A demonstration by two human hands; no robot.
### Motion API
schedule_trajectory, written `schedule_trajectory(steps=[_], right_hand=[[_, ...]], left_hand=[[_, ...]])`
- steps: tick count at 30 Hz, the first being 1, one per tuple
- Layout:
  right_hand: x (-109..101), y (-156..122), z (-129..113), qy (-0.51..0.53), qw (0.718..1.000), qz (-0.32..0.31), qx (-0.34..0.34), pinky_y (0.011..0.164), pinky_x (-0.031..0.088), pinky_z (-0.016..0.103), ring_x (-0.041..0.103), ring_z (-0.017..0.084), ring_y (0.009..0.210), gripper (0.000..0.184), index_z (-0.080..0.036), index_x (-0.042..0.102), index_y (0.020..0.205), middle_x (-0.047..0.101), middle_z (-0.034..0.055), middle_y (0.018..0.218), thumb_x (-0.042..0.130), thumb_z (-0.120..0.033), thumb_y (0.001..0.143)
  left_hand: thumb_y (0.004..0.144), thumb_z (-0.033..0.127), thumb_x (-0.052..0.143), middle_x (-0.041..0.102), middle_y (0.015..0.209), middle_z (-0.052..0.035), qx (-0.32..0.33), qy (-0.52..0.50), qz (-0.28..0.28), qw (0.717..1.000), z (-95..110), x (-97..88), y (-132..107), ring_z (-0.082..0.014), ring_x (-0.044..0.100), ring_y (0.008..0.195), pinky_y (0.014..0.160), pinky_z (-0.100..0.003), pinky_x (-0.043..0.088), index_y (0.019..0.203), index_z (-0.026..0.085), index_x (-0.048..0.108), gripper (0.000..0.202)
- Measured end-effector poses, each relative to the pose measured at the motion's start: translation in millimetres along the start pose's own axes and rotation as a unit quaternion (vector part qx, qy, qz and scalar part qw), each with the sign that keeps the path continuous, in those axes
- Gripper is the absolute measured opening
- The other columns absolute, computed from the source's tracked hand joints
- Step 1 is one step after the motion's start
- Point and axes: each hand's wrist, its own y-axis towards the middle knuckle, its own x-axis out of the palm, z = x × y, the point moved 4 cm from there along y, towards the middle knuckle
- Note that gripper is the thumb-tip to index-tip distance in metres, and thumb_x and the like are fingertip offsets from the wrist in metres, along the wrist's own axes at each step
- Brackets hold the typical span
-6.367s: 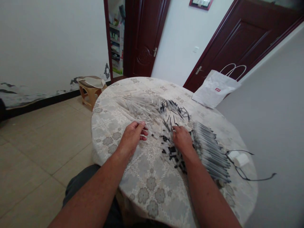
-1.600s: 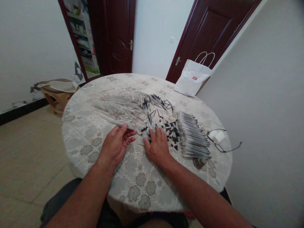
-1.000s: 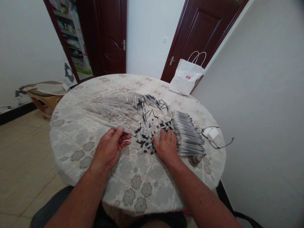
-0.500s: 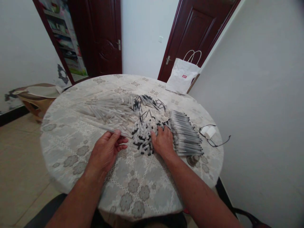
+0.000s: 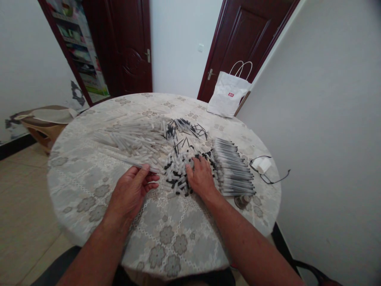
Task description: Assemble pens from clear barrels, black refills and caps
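My left hand (image 5: 132, 190) is closed in a pinch, thumb on top, around a thin translucent pen barrel (image 5: 126, 160). The barrel slants along the front of a heap of similar clear barrels (image 5: 133, 139). Over a pile of small white and black pen caps (image 5: 175, 172) rests my right hand (image 5: 203, 176), thumb apart from the fingers, fingertips down among the caps. Whether a cap is under those fingertips cannot be made out. Right of that hand, pens with dark tips (image 5: 233, 169) lie side by side in a neat stack. Thin dark refills (image 5: 186, 127) are scattered behind the caps.
A flowered cloth covers the round table (image 5: 166, 234). At the right are eyeglasses (image 5: 269, 180), a small white object (image 5: 262, 165) and a little dark jar (image 5: 242, 201). A white paper bag (image 5: 228, 95) stands at the back; a stool (image 5: 44, 123) is at the left.
My right hand has shifted slightly left and back over the caps. My left hand keeps its pinch on the barrel; the view has moved a little.
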Motion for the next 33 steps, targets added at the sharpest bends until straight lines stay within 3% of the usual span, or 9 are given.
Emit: schedule_trajectory(steps=[4,8,11,17,24,30,33], right_hand=[[-11,-3,-7,0.016,0.998,0.035,-0.039,0.118,0.029,0.049,0.040,0.032,0.141,0.044,-0.014,0.062,0.134,0.051,0.0205,0.148,0.050,-0.040,0.101],[-9,-5,4,-0.037,0.998,0.036,0.025,0.113,0.031,0.057,0.041,0.039,0.138,0.049,-0.011,0.062,0.133,0.050,0.0265,0.146,0.056,-0.044,0.098],[-2,-5,7,-0.050,0.998,0.016,0.047,0.108,0.037,0.056,0.048,0.039,0.130,0.048,-0.010,0.064,0.129,0.054,0.0280,0.141,0.059,-0.045,0.096],[-5,-9,-6,-0.006,0.999,0.026,-0.042,0.114,0.034,0.050,0.045,0.033,0.137,0.046,-0.015,0.061,0.136,0.053,0.0207,0.145,0.051,-0.043,0.101],[-8,-16,13,-0.048,0.998,0.018,0.034,0.110,0.035,0.057,0.047,0.038,0.132,0.047,-0.012,0.064,0.130,0.056,0.0254,0.140,0.057,-0.046,0.098],[-17,-17,-4,0.030,0.998,0.025,-0.047,0.117,0.033,0.048,0.044,0.030,0.138,0.040,-0.016,0.065,0.130,0.055,0.0177,0.144,0.049,-0.040,0.103],[-20,-20,-1,-0.003,1.000,0.028,-0.012,0.117,0.030,0.054,0.041,0.033,0.141,0.042,-0.016,0.065,0.130,0.053,0.0192,0.147,0.052,-0.043,0.101]], left_hand=[[0.074,0.037,0.084,0.071,0.081,-0.0032,0.001,0.007,0.005,1.000,-1,-1.9,1,-0.0165,0.070,0.070,0.056,-0.024,0.058,0.084,0.017,0.064,0.030],[0.073,0.039,0.085,0.071,0.080,-0.0029,0.004,0.008,0.003,1.000,-2,-2.5,1,-0.0167,0.070,0.071,0.055,-0.024,0.058,0.084,0.017,0.064,0.033],[0.071,0.041,0.085,0.071,0.080,-0.0025,0.003,0.014,0.006,1.000,-3,-1.6,2,-0.0170,0.070,0.070,0.055,-0.024,0.058,0.084,0.017,0.063,0.035],[0.072,0.041,0.084,0.070,0.079,-0.0023,0.004,0.024,0.015,1.000,-3,-0.8,2,-0.0171,0.069,0.071,0.055,-0.024,0.058,0.083,0.016,0.063,0.035],[0.072,0.041,0.085,0.071,0.080,-0.0028,0.001,0.028,0.015,0.999,-5,-1.3,3,-0.0173,0.069,0.071,0.055,-0.025,0.058,0.084,0.016,0.063,0.035],[0.072,0.043,0.085,0.071,0.082,-0.0032,0.006,0.035,0.012,0.999,-6,-3.6,4,-0.0180,0.070,0.073,0.056,-0.026,0.059,0.085,0.016,0.063,0.037],[0.071,0.043,0.085,0.071,0.081,-0.0026,0.006,0.033,0.014,0.999,-5,-4.2,4,-0.0177,0.069,0.072,0.055,-0.025,0.058,0.084,0.017,0.063,0.037]])
